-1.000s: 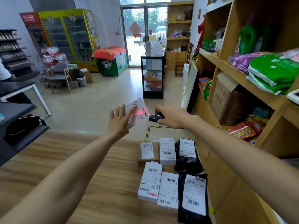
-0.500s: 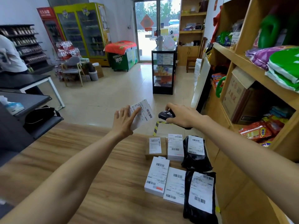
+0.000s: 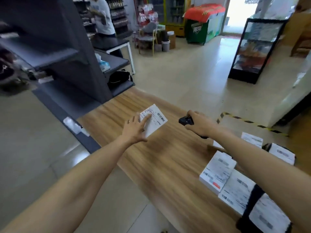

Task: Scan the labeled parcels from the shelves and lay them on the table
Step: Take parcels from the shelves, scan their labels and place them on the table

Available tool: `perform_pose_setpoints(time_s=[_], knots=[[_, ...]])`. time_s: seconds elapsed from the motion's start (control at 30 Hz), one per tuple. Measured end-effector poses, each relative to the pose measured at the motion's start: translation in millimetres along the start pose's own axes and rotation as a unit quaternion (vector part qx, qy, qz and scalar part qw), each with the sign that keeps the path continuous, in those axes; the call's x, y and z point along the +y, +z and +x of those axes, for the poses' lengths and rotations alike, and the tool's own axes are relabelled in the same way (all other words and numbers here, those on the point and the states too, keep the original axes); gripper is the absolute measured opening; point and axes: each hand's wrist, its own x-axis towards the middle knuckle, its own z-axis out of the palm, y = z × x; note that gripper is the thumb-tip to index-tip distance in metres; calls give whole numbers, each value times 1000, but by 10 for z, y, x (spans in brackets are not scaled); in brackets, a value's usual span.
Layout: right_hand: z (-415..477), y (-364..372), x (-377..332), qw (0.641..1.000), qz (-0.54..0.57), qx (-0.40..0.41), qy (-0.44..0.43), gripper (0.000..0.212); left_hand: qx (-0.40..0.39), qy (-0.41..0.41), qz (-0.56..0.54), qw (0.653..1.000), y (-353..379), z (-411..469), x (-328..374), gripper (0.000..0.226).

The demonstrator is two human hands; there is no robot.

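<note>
**Scan Finished, Parcel Brought Down to the Table**

The red scan line seen on the label a second ago is gone, and the parcel (image 3: 154,121) has been lowered from chest height to the far left part of the wooden table (image 3: 161,165). The view has also been swung left, so that dark shelving (image 3: 70,52) is now seen beyond the table edge. From this the scan is judged complete and the laying-down step is taken to be in hand.

The parcel is held by the left hand (image 3: 134,130), with one finger laid across the label face. How the grip is closed underneath is hidden, and whether the parcel already touches the wood cannot be told. It is kept well apart from the laid parcels (image 3: 217,172) grouped at the right.

The black scanner (image 3: 186,121) is gripped firmly in the right hand (image 3: 200,125), with the fingers curled round its body. It is held just beside the parcel.

The parcel is seen as a small, flat white packet. Most of its upper face is covered by a white label, with a barcode near the right edge and lines of fine print.
</note>
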Motion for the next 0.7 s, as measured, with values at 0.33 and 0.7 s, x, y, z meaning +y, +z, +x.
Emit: perform_pose_setpoints(time_s=[0.33, 0.7], knots=[[571, 506, -2800, 971, -64, -24, -230, 35, -1, -232, -1, 973, -82, -1774, -2440, 118], [226, 1283, -6416, 892, -47, -66, -445, 42, 38, -473, 2, 880, -363, -4224, -4815, 114]])
